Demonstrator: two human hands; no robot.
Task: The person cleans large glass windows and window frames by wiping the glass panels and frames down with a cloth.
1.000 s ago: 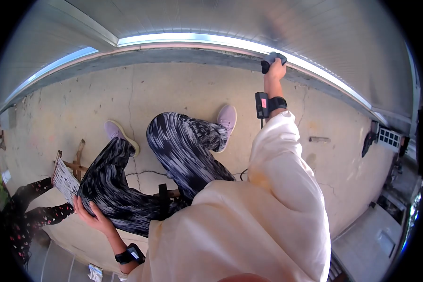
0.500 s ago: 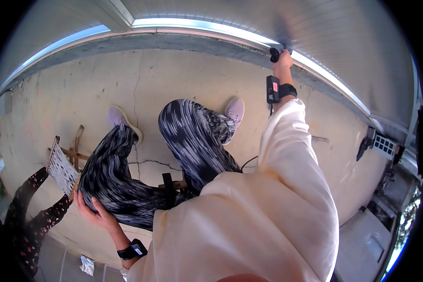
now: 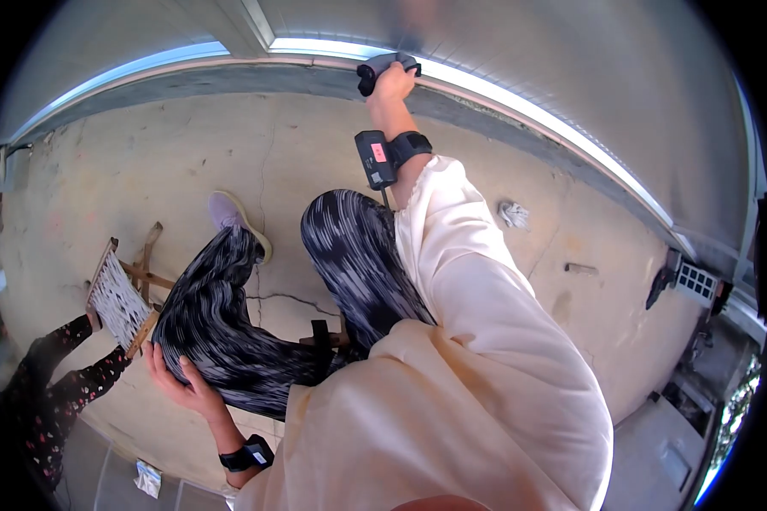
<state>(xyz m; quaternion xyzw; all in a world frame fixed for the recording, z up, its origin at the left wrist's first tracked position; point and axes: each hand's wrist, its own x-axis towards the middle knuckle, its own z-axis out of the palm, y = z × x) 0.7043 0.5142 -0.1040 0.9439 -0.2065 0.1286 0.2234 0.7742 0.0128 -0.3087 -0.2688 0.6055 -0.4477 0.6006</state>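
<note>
At the top of the view, my right hand [image 3: 394,83] is closed on a bunched dark grey cloth [image 3: 371,73]. The cloth presses against the bright strip [image 3: 494,100] along the lower edge of a grey panel [image 3: 588,94]. A black box is strapped to my right wrist. My left hand [image 3: 186,387] lies on my left knee in black-and-white patterned trousers [image 3: 209,341], fingers spread and holding nothing. A black band [image 3: 249,456] circles my left wrist.
A stool with a woven white seat [image 3: 118,298] stands on the left, next to another person's legs [image 3: 81,375] in dark floral trousers. Crumpled white material [image 3: 513,214] lies on the cracked concrete floor [image 3: 145,162]. A grille block [image 3: 697,281] sits far right.
My right hand has slid left along the strip with the cloth. My right arm now covers my right shoe, and the crumpled white material shows. My left hand stays on the knee.
</note>
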